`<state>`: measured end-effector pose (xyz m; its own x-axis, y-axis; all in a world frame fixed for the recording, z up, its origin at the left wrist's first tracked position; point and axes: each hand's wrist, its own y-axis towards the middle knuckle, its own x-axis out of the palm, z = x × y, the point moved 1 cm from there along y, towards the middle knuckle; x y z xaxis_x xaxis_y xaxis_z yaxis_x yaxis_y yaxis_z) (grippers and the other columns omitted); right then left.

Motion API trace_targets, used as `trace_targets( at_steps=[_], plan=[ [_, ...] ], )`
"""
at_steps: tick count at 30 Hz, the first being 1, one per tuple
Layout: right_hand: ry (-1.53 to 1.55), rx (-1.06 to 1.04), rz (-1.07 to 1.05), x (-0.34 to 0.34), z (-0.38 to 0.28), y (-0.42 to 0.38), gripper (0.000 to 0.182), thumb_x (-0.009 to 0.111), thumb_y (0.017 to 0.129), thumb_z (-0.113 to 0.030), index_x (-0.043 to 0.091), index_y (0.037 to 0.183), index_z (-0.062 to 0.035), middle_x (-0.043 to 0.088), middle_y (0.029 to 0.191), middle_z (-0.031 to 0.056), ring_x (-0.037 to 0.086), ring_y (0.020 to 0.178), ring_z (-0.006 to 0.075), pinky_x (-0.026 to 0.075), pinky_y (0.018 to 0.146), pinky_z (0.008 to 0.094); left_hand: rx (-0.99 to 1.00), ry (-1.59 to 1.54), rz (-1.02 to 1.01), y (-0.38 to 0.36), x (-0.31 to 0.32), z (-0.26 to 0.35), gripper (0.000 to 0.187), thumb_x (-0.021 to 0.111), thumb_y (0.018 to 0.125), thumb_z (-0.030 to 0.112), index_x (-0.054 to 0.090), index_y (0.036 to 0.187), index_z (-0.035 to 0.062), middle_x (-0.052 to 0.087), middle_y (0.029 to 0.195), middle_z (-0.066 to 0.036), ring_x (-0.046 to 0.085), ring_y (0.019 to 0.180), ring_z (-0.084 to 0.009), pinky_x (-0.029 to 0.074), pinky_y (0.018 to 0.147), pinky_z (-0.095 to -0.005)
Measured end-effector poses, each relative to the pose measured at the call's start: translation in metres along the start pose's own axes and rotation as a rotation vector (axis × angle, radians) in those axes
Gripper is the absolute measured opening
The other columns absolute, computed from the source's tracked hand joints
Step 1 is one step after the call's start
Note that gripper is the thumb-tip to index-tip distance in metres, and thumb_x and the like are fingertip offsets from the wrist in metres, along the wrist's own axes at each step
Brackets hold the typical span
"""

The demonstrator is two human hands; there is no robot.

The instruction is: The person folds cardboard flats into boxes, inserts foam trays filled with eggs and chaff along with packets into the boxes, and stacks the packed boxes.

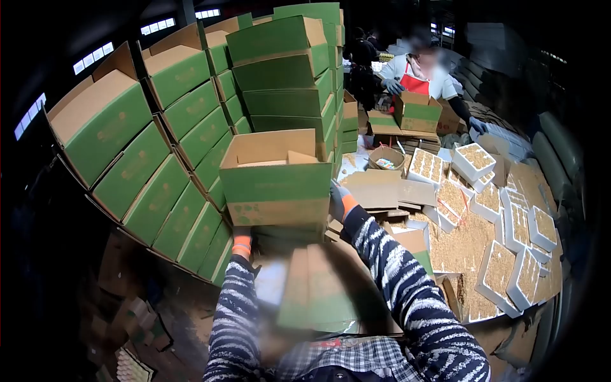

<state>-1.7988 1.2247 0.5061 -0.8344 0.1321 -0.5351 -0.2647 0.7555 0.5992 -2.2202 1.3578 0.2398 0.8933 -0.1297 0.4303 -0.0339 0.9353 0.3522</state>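
Note:
A green and brown cardboard box (277, 184) with its top open is held up in front of me. My right hand (338, 198), in a dark glove with an orange cuff, grips its right side. Under the box's lower left corner is my left hand (242, 237), its fingers mostly hidden beneath the bottom. A pale piece shows inside the box, but I cannot make out what it is. Below my arms lies another green and brown box (328, 286) with its top flaps closed, partly blurred.
Tall stacks of green boxes (184, 134) rise at the left and behind. White trays of brown, grainy material (503, 267) crowd the table at right, near a small basket (386, 157). A co-worker in a red apron (415, 85) stands across, behind an open box (417, 113).

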Motion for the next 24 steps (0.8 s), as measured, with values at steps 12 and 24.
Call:
trace_targets(
  at_steps=[12, 24],
  plan=[
    [0.877, 0.543, 0.619, 0.043, 0.044, 0.007, 0.058, 0.071, 0.089, -0.022, 0.046, 0.141, -0.0118, 0.061, 0.121, 0.0068, 0.060, 0.100, 0.0173, 0.053, 0.082, 0.0340, 0.060, 0.521, 0.290, -0.032, 0.131, 0.074, 0.087, 0.075, 0.089, 0.024, 0.021, 0.154, 0.0017, 0.040, 0.151, -0.014, 0.044, 0.130, -0.0261, 0.039, 0.107, -0.0352],
    [0.540, 0.663, 0.136, 0.021, 0.051, -0.050, 0.047, 0.066, 0.092, -0.030, 0.056, 0.130, -0.0038, 0.065, 0.113, 0.0133, 0.065, 0.098, 0.0212, 0.055, 0.080, 0.0357, 0.064, 0.764, 0.548, -0.040, 0.179, 0.096, 0.103, 0.085, 0.076, 0.038, 0.026, 0.150, -0.0036, 0.033, 0.153, -0.022, 0.036, 0.138, -0.0329, 0.028, 0.116, -0.0373]
  ],
)
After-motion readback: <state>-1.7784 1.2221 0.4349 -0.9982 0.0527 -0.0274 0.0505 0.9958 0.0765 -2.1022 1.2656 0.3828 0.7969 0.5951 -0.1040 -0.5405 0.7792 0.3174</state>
